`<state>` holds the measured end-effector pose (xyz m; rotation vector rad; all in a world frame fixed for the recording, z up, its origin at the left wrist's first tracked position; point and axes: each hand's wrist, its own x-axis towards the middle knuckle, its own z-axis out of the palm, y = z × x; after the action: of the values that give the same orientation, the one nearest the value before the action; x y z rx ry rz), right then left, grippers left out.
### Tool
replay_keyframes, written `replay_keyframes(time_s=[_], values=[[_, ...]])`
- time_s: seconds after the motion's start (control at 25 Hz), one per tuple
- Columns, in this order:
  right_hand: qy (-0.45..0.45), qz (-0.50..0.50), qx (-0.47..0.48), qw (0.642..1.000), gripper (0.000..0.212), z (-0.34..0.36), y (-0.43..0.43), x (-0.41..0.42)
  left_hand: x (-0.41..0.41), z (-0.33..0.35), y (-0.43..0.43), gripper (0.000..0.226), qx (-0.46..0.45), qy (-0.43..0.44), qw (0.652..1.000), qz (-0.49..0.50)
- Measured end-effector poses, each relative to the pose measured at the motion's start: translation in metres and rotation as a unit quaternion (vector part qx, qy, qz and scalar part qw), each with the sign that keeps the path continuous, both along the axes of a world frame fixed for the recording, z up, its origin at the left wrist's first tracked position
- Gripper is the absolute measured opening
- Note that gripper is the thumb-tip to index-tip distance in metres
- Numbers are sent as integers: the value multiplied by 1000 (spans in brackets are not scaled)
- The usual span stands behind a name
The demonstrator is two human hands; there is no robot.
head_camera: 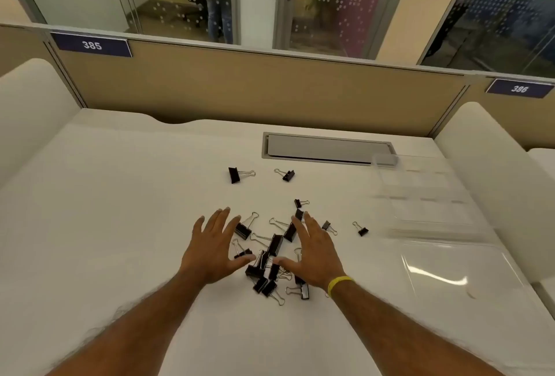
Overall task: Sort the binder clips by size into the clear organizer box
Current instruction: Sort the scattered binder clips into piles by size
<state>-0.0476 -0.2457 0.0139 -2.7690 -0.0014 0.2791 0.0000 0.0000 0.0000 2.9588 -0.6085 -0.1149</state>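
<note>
Several black binder clips (pixel 274 245) with silver wire handles lie in a loose pile on the white desk (pixel 120 210). Two more lie farther back, a larger clip (pixel 234 175) and a smaller clip (pixel 289 175); another small clip (pixel 362 230) lies to the right. My left hand (pixel 211 248) is spread with straight fingers at the pile's left side. My right hand (pixel 315 255), with a yellow wristband, is spread at its right side and covers some clips. Neither holds anything. The clear organizer box (pixel 420 192) stands open at the right, its lid (pixel 456 273) folded toward me.
A grey cable hatch (pixel 324 149) is set into the desk behind the clips. A tan partition (pixel 255 90) closes the back, and white padded dividers (pixel 27 111) flank both sides. A person stands behind the glass wall beyond.
</note>
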Motion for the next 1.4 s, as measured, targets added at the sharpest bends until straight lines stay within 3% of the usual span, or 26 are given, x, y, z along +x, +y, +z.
replay_keyframes(time_s=[0.28,0.48,1.04,1.24,1.4], values=[[-10,36,-22,999,107,-1,11,51,51,-3,7,104,-5,-13,999,37],[8,57,-30,998,105,-14,21,80,70,-13,9,109,-11,38,998,52],[2,72,18,997,84,-30,33,95,73,-33,-11,69,-46,107,993,36],[-32,69,44,996,67,-28,29,95,73,-31,-9,56,-155,122,976,86],[-61,39,75,994,36,-25,5,94,69,-27,-6,34,-331,125,920,170]])
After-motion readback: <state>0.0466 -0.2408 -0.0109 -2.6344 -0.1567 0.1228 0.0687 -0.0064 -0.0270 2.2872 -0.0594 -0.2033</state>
